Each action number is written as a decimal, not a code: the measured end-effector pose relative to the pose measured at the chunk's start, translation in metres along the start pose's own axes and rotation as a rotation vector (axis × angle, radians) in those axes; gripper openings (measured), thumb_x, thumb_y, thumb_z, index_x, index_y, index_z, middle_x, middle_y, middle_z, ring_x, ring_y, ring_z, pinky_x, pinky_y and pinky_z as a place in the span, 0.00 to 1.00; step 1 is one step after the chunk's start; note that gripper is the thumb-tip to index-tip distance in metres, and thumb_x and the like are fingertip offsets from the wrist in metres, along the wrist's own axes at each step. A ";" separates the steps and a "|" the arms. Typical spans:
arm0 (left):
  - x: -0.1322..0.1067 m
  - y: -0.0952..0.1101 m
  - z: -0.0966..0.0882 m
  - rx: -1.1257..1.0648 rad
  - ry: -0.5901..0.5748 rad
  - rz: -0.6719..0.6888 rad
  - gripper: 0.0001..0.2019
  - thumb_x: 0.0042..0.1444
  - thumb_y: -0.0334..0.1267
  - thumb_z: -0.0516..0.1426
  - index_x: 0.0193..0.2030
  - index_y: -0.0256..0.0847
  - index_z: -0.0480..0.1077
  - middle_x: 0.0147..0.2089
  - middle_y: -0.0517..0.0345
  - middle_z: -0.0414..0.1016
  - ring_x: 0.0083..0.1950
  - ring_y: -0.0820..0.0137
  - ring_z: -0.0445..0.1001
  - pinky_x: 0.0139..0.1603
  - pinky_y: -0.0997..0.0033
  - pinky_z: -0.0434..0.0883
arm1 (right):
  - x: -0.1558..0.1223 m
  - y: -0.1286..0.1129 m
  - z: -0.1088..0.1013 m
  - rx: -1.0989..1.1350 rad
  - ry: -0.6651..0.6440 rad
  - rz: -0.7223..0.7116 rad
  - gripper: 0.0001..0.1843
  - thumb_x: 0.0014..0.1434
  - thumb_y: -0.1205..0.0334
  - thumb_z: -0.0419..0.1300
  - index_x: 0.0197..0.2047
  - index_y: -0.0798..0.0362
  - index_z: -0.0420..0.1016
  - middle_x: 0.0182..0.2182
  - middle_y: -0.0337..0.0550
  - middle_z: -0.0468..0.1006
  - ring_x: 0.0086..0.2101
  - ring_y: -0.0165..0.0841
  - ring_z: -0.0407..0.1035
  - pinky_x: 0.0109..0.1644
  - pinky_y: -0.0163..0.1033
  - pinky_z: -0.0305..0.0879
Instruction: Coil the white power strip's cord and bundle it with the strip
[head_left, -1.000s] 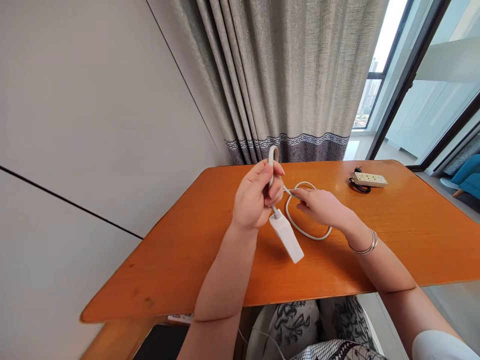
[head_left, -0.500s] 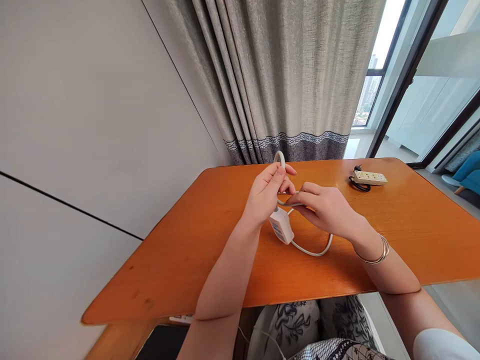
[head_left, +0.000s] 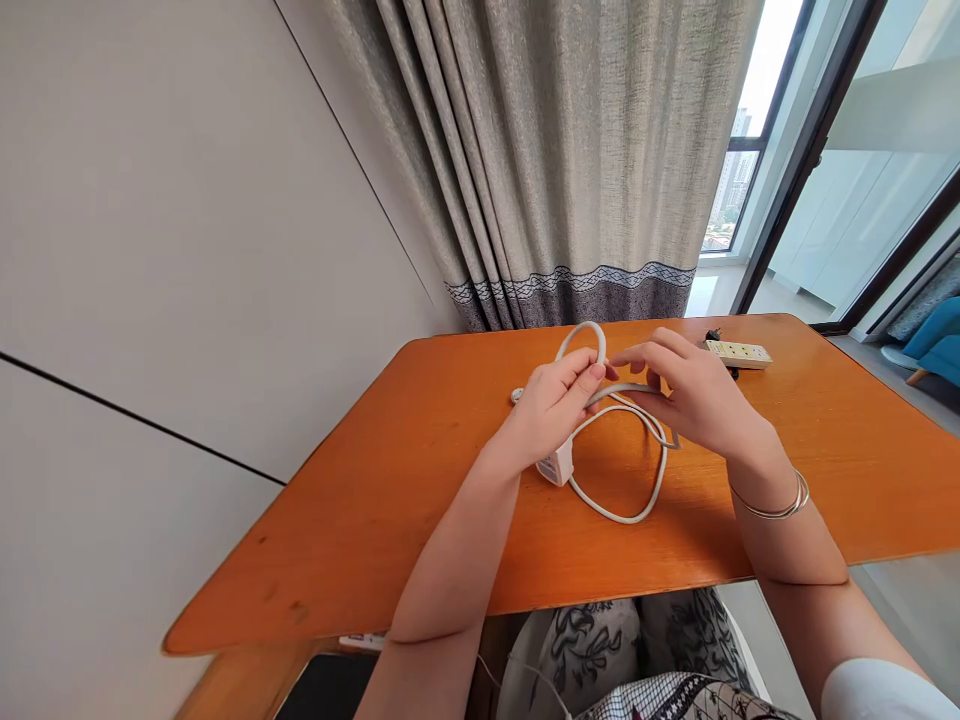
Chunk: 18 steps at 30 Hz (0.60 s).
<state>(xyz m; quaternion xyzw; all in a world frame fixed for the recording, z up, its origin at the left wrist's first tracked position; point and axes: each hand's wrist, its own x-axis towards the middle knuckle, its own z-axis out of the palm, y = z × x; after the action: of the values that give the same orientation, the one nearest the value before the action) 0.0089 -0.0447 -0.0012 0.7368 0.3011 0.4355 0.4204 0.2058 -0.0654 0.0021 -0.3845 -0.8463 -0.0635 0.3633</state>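
Note:
A white cable (head_left: 628,520) lies in loose loops on the wooden table (head_left: 375,530). My left hand (head_left: 559,405) pinches part of it between thumb and fingers, and a small loop stands up above that grip. To its right, my right hand (head_left: 694,395) is closed on another stretch of the same cable, which runs between the two hands. Beneath my left wrist sits a white box-shaped block (head_left: 556,465) with printing on its side, joined to the cable and partly hidden. A small round white end piece (head_left: 517,396) shows just left of my left hand.
A white power strip (head_left: 741,354) with a black cord lies at the back right, partly behind my right hand. A grey curtain (head_left: 585,180) hangs behind the table, and a pale wall panel (head_left: 187,250) borders it on the left.
My right hand has moved right and slightly up, drawing cable with it. My left hand has shifted right. The cable loops have spread wider, and the round end piece has come into view.

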 end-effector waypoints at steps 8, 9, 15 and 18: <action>0.006 0.002 -0.006 -0.297 -0.163 -0.108 0.24 0.54 0.60 0.62 0.26 0.39 0.66 0.18 0.67 0.56 0.17 0.81 0.48 0.17 0.76 0.46 | 0.006 0.005 0.000 0.183 0.025 -0.156 0.22 0.70 0.55 0.56 0.65 0.48 0.67 0.63 0.51 0.70 0.63 0.43 0.64 0.67 0.56 0.62; 0.006 0.002 -0.007 -0.323 -0.173 -0.131 0.25 0.53 0.60 0.62 0.26 0.38 0.66 0.18 0.67 0.55 0.17 0.81 0.46 0.17 0.77 0.44 | 0.006 0.006 0.001 0.204 0.008 -0.163 0.22 0.70 0.56 0.55 0.65 0.49 0.68 0.62 0.52 0.71 0.63 0.42 0.65 0.67 0.55 0.63; 0.005 -0.003 -0.005 -0.434 -0.252 -0.239 0.27 0.53 0.63 0.60 0.25 0.39 0.64 0.13 0.72 0.47 0.15 0.82 0.40 0.16 0.79 0.40 | 0.007 0.009 0.007 0.413 0.030 -0.077 0.14 0.69 0.55 0.59 0.51 0.52 0.78 0.41 0.46 0.82 0.40 0.34 0.77 0.46 0.40 0.74; 0.003 -0.005 -0.003 -0.469 -0.294 -0.233 0.27 0.52 0.63 0.61 0.24 0.40 0.62 0.13 0.74 0.45 0.15 0.82 0.39 0.16 0.79 0.40 | 0.007 0.007 0.016 0.697 0.052 0.078 0.13 0.64 0.52 0.64 0.42 0.52 0.81 0.29 0.40 0.81 0.25 0.28 0.73 0.30 0.34 0.71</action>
<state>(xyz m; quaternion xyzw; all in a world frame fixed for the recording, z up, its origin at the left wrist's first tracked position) 0.0070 -0.0390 -0.0033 0.6350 0.2108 0.3307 0.6655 0.1987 -0.0502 -0.0060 -0.2678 -0.7921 0.2334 0.4965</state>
